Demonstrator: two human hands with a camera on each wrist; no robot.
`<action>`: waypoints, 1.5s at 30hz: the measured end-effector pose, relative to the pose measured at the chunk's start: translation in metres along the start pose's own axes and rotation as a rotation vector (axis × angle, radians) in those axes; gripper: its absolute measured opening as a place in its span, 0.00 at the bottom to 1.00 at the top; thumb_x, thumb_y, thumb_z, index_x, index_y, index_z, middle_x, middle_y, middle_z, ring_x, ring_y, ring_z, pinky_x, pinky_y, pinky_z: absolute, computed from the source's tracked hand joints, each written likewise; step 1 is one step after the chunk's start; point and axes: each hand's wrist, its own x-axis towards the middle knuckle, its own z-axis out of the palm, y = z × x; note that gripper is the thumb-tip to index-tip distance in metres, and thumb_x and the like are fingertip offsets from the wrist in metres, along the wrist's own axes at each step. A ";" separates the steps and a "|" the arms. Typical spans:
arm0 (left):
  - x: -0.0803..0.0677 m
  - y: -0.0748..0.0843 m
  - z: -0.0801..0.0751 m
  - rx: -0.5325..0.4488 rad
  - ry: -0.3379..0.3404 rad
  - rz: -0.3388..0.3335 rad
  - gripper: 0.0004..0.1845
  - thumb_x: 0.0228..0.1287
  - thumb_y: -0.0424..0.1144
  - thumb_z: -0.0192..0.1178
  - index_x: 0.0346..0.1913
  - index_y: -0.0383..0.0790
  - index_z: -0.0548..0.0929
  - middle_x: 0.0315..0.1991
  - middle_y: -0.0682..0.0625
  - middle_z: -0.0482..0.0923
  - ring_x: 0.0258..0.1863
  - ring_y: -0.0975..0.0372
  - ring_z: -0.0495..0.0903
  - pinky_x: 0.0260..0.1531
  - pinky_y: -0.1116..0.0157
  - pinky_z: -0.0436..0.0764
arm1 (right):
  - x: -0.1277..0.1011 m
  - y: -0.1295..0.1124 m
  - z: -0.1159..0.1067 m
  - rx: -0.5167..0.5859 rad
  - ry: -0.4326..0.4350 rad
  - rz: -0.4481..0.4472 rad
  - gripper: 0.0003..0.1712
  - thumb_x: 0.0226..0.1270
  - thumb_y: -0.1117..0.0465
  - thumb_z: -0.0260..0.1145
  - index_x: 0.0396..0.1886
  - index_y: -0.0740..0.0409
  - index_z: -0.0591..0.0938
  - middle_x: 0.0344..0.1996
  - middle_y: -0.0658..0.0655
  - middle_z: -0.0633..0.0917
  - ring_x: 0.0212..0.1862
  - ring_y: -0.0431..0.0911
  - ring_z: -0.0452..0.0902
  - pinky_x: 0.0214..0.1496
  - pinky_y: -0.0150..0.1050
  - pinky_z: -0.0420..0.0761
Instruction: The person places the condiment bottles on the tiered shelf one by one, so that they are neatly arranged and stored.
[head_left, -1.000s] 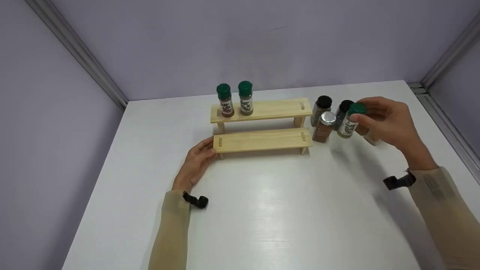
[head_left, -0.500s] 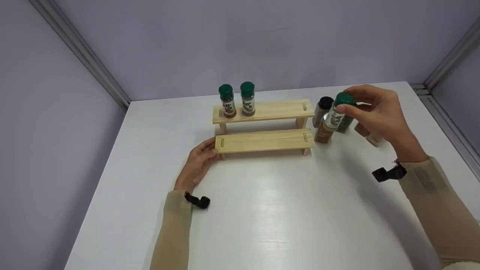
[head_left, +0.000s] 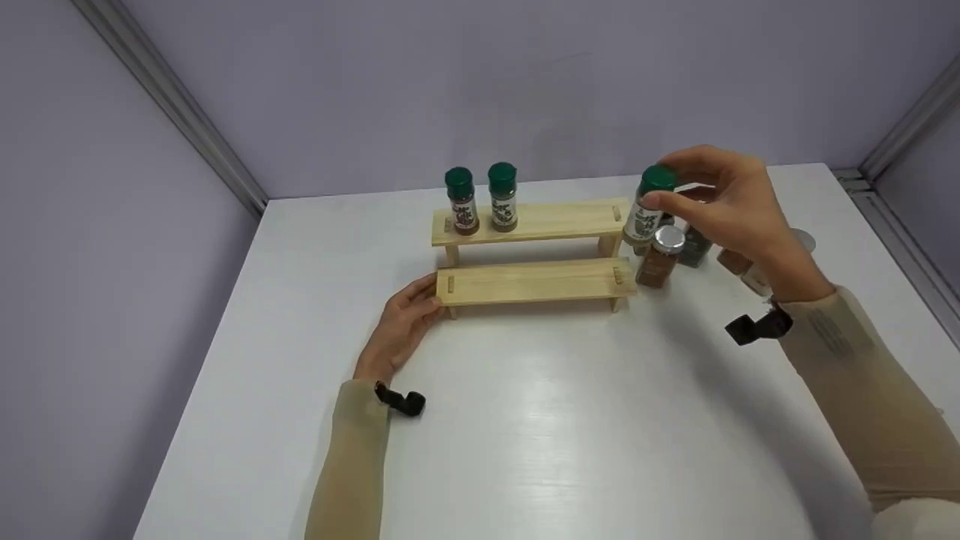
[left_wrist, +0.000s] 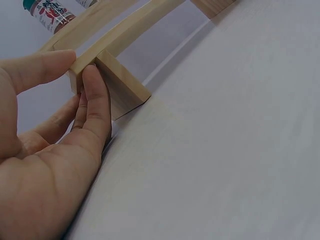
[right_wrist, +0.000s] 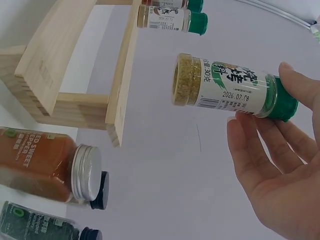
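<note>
My right hand (head_left: 731,202) pinches the green cap of a seasoning bottle (right_wrist: 225,85) between thumb and fingers. The bottle has a white label and yellowish grains inside. In the head view it is raised at the right end of the upper step of a two-step wooden rack (head_left: 536,283). My left hand (head_left: 401,330) grips the lower step's left end. The left wrist view shows the thumb on the board's top edge and fingers underneath, against the leg (left_wrist: 122,85). Two green-capped bottles, one reddish (head_left: 463,216) and one paler (head_left: 504,211), stand upright on the upper step's left part.
Right of the rack stands a silver-lidded sweet pepper jar (head_left: 656,264), beside a dark green jar (head_left: 696,246). A brown jar (head_left: 735,261) and a pale jar (head_left: 757,281) are partly behind my right wrist. A grey wall (head_left: 360,97) rises behind the white table (head_left: 487,435).
My right hand has lifted the green-capped bottle from among the jars and carried it left and up, toward the upper step. The left hand stays at the rack's left end.
</note>
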 end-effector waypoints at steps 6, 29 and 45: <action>-0.001 0.002 0.000 0.005 -0.003 0.001 0.32 0.78 0.24 0.56 0.81 0.30 0.63 0.78 0.37 0.65 0.72 0.54 0.73 0.66 0.67 0.80 | 0.011 -0.013 0.014 0.018 -0.020 -0.049 0.20 0.64 0.60 0.82 0.54 0.59 0.89 0.43 0.47 0.90 0.45 0.40 0.86 0.48 0.25 0.86; 0.001 0.000 -0.002 0.016 0.000 0.001 0.31 0.78 0.25 0.57 0.80 0.31 0.65 0.74 0.38 0.69 0.67 0.55 0.76 0.62 0.66 0.82 | 0.055 -0.015 0.070 0.038 -0.063 -0.067 0.24 0.68 0.52 0.80 0.59 0.57 0.88 0.46 0.54 0.92 0.46 0.39 0.87 0.53 0.30 0.87; 0.000 0.000 0.000 0.015 -0.007 -0.012 0.31 0.79 0.26 0.57 0.80 0.32 0.64 0.75 0.38 0.67 0.70 0.54 0.74 0.63 0.67 0.81 | 0.069 0.004 0.106 0.088 -0.086 -0.026 0.25 0.70 0.55 0.78 0.63 0.58 0.86 0.50 0.59 0.91 0.49 0.42 0.87 0.54 0.31 0.87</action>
